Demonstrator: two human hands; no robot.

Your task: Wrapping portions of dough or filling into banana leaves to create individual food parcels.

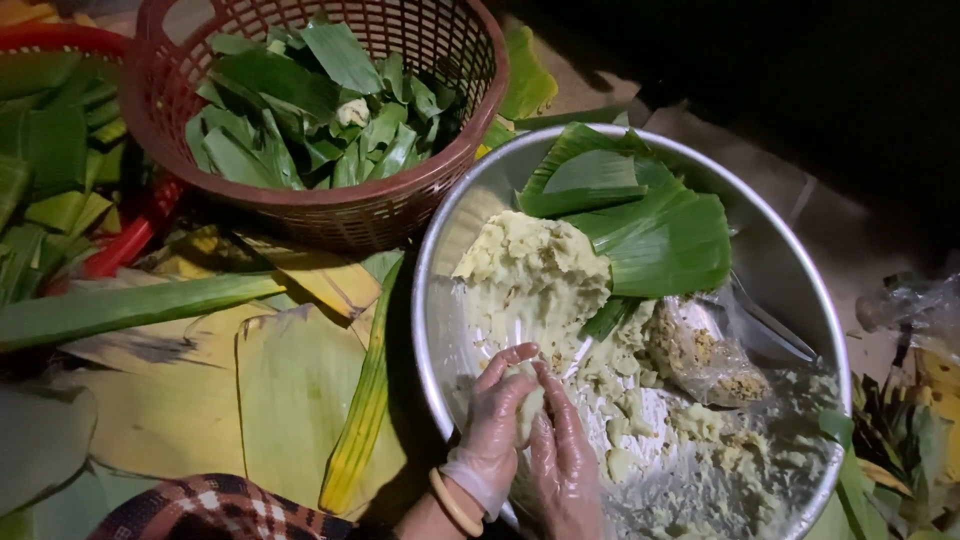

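Both my hands wear thin clear plastic gloves and meet over the near side of a large metal bowl [440, 250]. My left hand [492, 425] and my right hand [565, 455] press together around a small pale lump of dough [528, 405]. A big mound of the same yellowish dough [535, 270] lies in the bowl just beyond my fingers. Folded green banana leaves [650, 225] rest on the bowl's far side. Crumbs of dough are spread across the bowl's bottom.
A red plastic basket [330, 205] with leaf-wrapped parcels stands at the back left. Broad banana leaves [250, 390] cover the ground to the left. A clear plastic bag with crumbs [705, 355] and a metal spoon [770, 320] lie in the bowl at right.
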